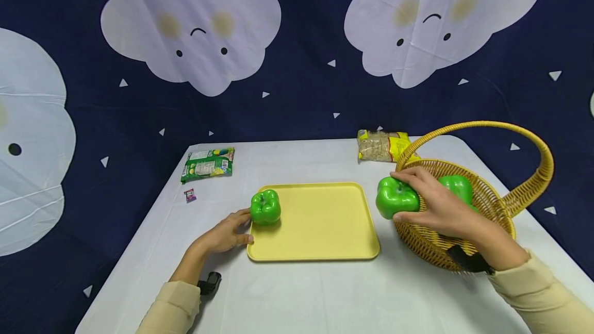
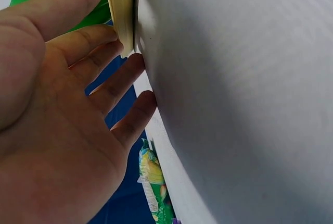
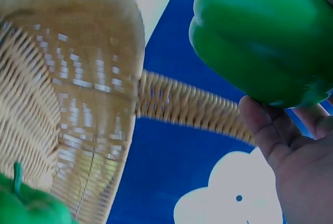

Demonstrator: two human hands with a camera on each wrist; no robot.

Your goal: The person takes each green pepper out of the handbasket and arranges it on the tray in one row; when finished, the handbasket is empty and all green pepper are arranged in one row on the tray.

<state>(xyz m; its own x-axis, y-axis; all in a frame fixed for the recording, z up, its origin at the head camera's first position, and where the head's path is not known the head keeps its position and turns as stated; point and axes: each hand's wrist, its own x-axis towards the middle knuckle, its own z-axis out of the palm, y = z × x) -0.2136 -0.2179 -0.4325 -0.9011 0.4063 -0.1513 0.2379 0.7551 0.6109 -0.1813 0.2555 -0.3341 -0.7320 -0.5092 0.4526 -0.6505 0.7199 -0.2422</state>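
My right hand grips a shiny green bell pepper beside the left rim of a wicker basket. In the right wrist view, thumb and fingers lie around that pepper. More green bell pepper shows inside the basket, partly hidden by my right hand. My left hand is at the left edge of a yellow tray, fingers spread loosely and thumb near the rim. Another green bell pepper sits on the tray's left side, close to the left fingertips.
A green snack bag lies at the back left of the white table, with a tiny purple packet in front of it. Behind the basket is a yellow bag. The basket's tall handle arches over it.
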